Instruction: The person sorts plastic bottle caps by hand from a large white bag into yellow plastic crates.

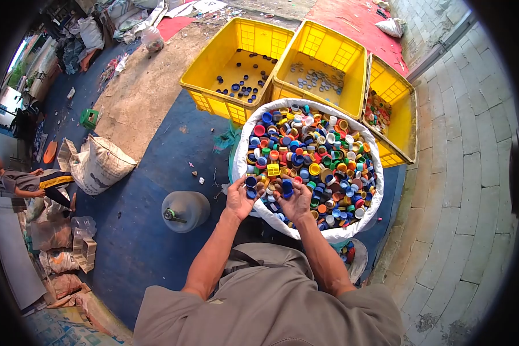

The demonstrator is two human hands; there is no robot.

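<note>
A round sack with a rolled white rim (377, 173) stands in front of me, full of bottle caps (328, 155) in many colours. Over its near left part, my left hand (243, 198) holds dark blue caps (251, 187) between curled fingers. My right hand (294, 200), just beside it, has its fingers closed around dark blue caps (286, 187). A small yellow square piece (273, 170) lies on the caps just beyond my hands.
Beyond the sack stand a yellow crate (213, 98) with dark caps, a middle crate (352, 86) with pale caps and a right crate (406, 124) with mixed caps. A large translucent bottle (193, 210) is at left. A person (26, 183) sits far left. A block wall (455, 173) runs along the right.
</note>
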